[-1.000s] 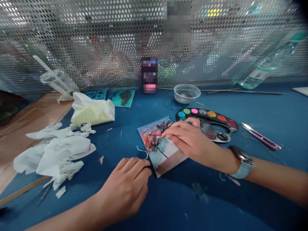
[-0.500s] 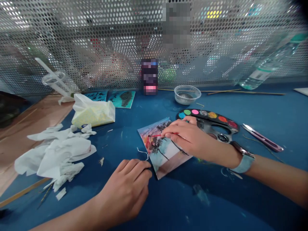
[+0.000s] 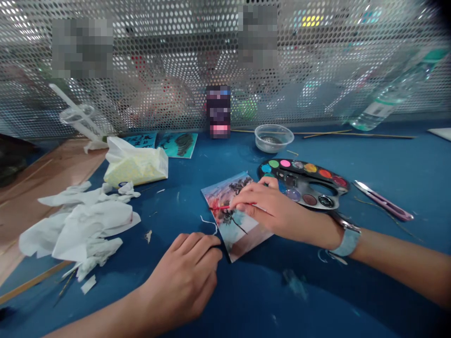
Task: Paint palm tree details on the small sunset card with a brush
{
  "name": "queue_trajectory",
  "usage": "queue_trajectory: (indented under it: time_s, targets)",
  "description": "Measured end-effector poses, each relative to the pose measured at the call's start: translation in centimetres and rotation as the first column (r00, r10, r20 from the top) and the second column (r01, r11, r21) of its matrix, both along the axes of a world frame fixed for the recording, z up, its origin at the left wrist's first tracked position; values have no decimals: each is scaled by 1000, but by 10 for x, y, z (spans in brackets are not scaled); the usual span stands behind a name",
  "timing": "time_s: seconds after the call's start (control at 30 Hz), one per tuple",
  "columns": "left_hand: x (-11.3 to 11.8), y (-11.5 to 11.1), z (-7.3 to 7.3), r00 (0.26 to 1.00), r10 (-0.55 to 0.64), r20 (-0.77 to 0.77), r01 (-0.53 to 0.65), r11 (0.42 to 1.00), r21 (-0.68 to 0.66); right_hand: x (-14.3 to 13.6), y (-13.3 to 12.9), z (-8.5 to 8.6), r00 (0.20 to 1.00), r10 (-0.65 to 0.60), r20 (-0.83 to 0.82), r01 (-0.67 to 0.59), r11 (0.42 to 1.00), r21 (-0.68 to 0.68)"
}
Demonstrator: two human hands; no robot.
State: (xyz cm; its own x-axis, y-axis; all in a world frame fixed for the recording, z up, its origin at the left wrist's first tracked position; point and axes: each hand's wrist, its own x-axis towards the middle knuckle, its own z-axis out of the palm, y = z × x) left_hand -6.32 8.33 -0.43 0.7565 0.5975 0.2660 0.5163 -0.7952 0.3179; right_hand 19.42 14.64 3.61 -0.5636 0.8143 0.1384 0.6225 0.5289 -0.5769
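Observation:
A small painting (image 3: 243, 239) with dark trees over a pink, red and pale blue ground lies tilted on the blue table. My right hand (image 3: 268, 206) rests over its right part, fingers pinched around a thin red-handled paintbrush (image 3: 221, 207). The brush points left, across the painting's red and orange patch. Beside the painting's lower left edge, my left hand (image 3: 193, 272) lies on the table with its fingers curled in. Its fingertips are hidden, so whether they hold anything does not show. A paint palette (image 3: 319, 185) with several coloured pans sits partly behind my right hand.
Behind the palette stands a clear plastic bowl (image 3: 274, 138). A craft knife (image 3: 384, 201) lies at right, near a leaning water bottle (image 3: 384, 105). At left are crumpled tissues (image 3: 84, 225), a tissue pack (image 3: 137, 166) and a cup (image 3: 79, 119). A perforated metal screen (image 3: 158, 56) closes the back.
My right hand has shifted slightly left and down with the paintbrush, whose tip now lies nearer the painting's left edge. More of the palette shows. My left hand stays put.

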Motion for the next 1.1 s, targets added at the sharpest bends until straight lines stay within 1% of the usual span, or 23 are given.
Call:
queue_trajectory:
  time_s: [0.07,0.17,0.23,0.3,0.4,0.53,0.63,0.67,0.73,0.77,0.87,0.9,1.0,1.1]
  targets:
    - [1,0,0,1000,2,2,-2,1000,-1,1,-1,-1,1000,-13,6,13,1000,24]
    - [1,0,0,1000,9,12,-9,1000,8,4,-3,-3,994,-110,-6,110,989,96]
    - [1,0,0,1000,9,6,-9,1000,9,6,-6,-3,992,-129,-17,130,984,119]
    - [1,0,0,1000,7,4,-7,1000,7,8,-10,-3,995,-98,-14,99,988,121]
    - [1,0,1,1000,3,7,-3,1000,-4,9,-13,-2,1000,-12,-10,13,991,131]
    - [2,0,2,1000,5,7,-5,1000,-2,10,-14,-2,999,-34,-14,36,983,179]
    - [2,0,1,1000,2,1,-2,1000,2,10,-17,-3,998,46,-40,-37,979,203]
    - [2,0,1,1000,3,0,-3,1000,8,10,-18,-4,998,51,-47,-40,975,220]
    - [3,0,2,1000,8,4,-8,1000,23,9,-21,-6,999,19,-50,-6,969,246]
    - [3,0,2,1000,13,1,-13,1000,27,9,-22,-7,999,15,-52,-2,969,247]
    - [3,0,4,1000,11,-3,-11,1000,25,9,-24,-9,995,71,-66,-55,973,224]
    - [3,0,4,1000,10,-1,-10,1000,23,9,-24,-9,995,73,-73,-55,974,222]
    - [2,-1,3,1000,12,9,-12,1000,17,8,-25,-8,996,32,-88,-13,979,203]
    - [1,-1,1,1000,13,4,-13,1000,11,9,-26,-6,988,97,-117,-78,984,161]
